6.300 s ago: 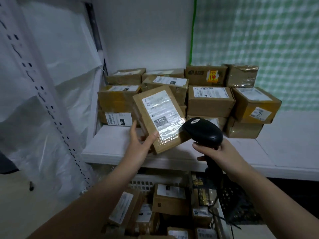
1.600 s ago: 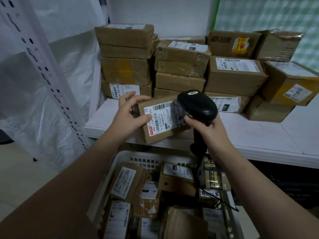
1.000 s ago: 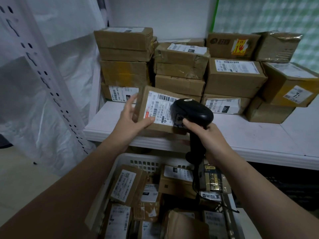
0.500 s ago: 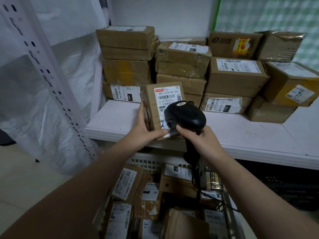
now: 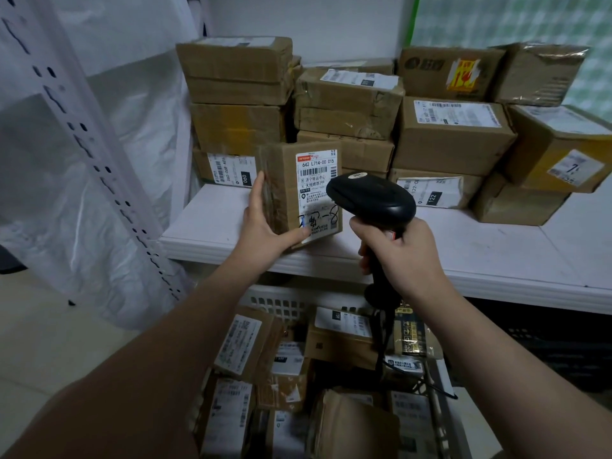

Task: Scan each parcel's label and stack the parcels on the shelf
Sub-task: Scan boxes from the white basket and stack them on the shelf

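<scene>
My left hand [image 5: 265, 223] grips a small brown cardboard parcel [image 5: 284, 180] upright over the front of the white shelf [image 5: 480, 256], its white label with a handwritten mark facing me. My right hand [image 5: 402, 256] holds a black handheld barcode scanner [image 5: 371, 197] by the handle, its head just right of the label and overlapping the parcel's right edge. Behind them, stacked brown parcels [image 5: 453, 137] fill the back of the shelf.
A white slotted basket [image 5: 281, 301] below the shelf holds several labelled parcels [image 5: 238, 346]. The scanner's cable hangs into it. A perforated white shelf upright [image 5: 82, 134] and plastic sheeting stand at the left. A dark crate [image 5: 546, 352] sits under the shelf at right.
The parcel has turned from tilted to upright with its label facing me and has shifted slightly up. The scanner has stayed close to the label's right side.
</scene>
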Demonstrator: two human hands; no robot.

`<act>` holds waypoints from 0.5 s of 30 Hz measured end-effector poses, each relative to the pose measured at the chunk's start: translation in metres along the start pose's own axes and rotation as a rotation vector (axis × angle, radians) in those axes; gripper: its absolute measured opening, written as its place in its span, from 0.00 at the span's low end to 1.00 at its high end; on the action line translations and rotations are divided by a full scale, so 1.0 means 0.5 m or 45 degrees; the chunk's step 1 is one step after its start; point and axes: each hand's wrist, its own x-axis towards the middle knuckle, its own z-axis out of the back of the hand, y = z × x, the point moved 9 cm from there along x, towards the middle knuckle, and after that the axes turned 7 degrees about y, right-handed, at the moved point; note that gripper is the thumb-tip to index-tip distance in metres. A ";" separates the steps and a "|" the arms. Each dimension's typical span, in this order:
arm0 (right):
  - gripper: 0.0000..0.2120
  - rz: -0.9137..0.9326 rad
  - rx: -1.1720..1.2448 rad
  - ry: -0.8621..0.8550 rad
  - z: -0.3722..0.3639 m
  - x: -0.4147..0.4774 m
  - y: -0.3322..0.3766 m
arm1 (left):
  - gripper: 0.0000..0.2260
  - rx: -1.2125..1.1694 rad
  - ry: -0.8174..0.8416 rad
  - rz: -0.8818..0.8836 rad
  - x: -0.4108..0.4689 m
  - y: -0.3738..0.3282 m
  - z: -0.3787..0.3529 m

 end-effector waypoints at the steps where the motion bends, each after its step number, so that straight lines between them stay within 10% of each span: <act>1: 0.11 -0.001 -0.008 -0.001 0.001 -0.001 0.000 | 0.52 0.002 -0.003 0.001 0.000 -0.001 0.000; 15: 0.10 -0.073 0.008 -0.021 0.008 -0.006 -0.011 | 0.51 0.000 -0.027 0.008 0.002 0.004 0.008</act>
